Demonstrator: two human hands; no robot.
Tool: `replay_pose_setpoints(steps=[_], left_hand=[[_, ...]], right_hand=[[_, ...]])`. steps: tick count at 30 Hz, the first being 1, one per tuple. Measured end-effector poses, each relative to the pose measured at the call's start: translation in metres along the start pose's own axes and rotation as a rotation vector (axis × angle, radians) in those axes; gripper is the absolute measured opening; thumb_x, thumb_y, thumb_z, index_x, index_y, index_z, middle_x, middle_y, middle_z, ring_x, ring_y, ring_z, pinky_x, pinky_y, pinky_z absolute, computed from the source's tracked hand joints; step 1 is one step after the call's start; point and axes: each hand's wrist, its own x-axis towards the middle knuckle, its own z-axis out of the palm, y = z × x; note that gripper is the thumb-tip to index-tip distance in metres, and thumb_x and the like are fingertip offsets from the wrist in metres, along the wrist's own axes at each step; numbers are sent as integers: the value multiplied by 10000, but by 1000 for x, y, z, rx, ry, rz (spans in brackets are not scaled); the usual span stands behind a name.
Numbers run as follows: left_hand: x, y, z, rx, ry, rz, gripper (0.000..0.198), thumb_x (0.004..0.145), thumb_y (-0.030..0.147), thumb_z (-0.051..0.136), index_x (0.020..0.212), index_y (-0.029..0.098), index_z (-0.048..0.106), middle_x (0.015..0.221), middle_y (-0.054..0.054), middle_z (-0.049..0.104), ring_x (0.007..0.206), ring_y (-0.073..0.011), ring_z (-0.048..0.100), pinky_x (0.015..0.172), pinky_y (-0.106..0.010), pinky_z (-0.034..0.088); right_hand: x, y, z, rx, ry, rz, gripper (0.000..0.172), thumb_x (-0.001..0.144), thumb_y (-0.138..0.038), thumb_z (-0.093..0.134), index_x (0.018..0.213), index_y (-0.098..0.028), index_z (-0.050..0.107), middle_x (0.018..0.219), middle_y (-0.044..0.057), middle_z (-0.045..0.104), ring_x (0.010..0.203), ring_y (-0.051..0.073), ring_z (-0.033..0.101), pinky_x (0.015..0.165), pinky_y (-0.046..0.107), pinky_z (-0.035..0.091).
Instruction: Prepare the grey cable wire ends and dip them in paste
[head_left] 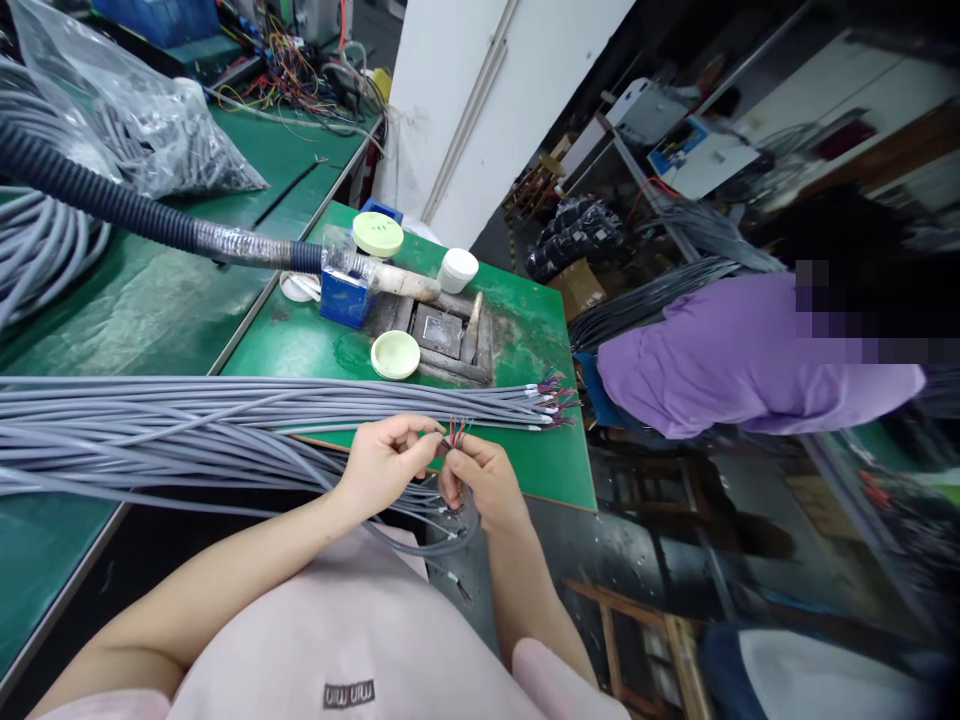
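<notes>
- Left hand [390,457]: fingertips pinched on thin wires [459,430].
- Right hand [484,482]: fingers clamped around grey cable [471,528], near wires.
- Cable bundle [225,408]: lying across table [544,472].

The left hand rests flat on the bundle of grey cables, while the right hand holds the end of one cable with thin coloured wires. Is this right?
Not quite: the left hand is not flat on the grey cables; the head view shows it pinching at the thin coloured wires. The right hand does hold one cable's end.
</notes>
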Motion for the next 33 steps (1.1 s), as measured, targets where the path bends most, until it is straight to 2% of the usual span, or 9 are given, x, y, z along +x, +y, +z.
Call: replay_pose_setpoints(steps=[2, 4, 7, 12, 16, 24, 28, 33], left_hand=[[-2, 0, 0, 66, 27, 97, 103, 710, 234, 636, 730, 145, 684, 428, 64, 519, 390, -44, 459, 443, -160, 380], [-2, 0, 0, 88, 49, 121, 101, 707, 229, 634, 731, 144, 684, 429, 65, 517, 394, -47, 465, 449, -163, 386], [0, 0, 0, 34, 48, 55, 112, 702, 251, 636, 724, 144, 660, 421, 75, 494, 373, -50, 458, 417, -160, 373], [4, 0, 0, -68, -24, -124, 185, 710, 325, 649, 754, 145, 646, 397, 83, 483, 303, -34, 363, 337, -150, 293], [6, -5, 1, -106, -37, -166, 231, 713, 364, 658, 776, 142, 648, 391, 82, 476, 296, -29, 340, 318, -142, 259], [11, -10, 3, -151, -13, -178, 233, 694, 369, 658, 743, 144, 617, 383, 88, 461, 303, -31, 339, 324, -140, 268], [16, -14, 3, -169, 17, -205, 243, 678, 369, 668, 746, 142, 618, 381, 85, 458, 314, -39, 349, 324, -142, 265], [19, -17, -2, -128, -34, -206, 308, 714, 398, 655, 875, 134, 653, 449, 62, 525, 337, -46, 371, 350, -159, 285]], right_hand=[[1, -3, 1, -55, 29, -34, 263, 781, -427, 624, 790, -165, 613, 408, -68, 505, 324, 64, 404, 352, 180, 326], [1, -6, 3, -84, 60, -73, 244, 807, -415, 599, 817, -171, 611, 415, -71, 505, 335, 64, 414, 365, 178, 346], [2, -9, 8, -107, 125, -123, 201, 815, -384, 594, 853, -186, 599, 459, -67, 529, 366, 71, 449, 386, 181, 381], [0, -14, 13, -234, 264, -226, 116, 814, -321, 594, 822, -205, 600, 569, -42, 578, 462, 91, 523, 463, 205, 443], [0, -16, 13, -410, 327, -309, 101, 803, -303, 606, 760, -211, 609, 624, -26, 589, 546, 110, 538, 553, 235, 465], [10, -18, 10, -589, 370, -368, 106, 804, -297, 596, 737, -216, 613, 673, -15, 602, 604, 123, 518, 618, 249, 444], [15, -22, 11, -639, 322, -387, 107, 795, -284, 596, 721, -206, 604, 678, -13, 597, 617, 123, 512, 609, 238, 429], [30, -36, -2, -718, 350, -400, 164, 816, -317, 563, 703, -198, 569, 603, -36, 509, 532, 99, 429, 536, 223, 367]])
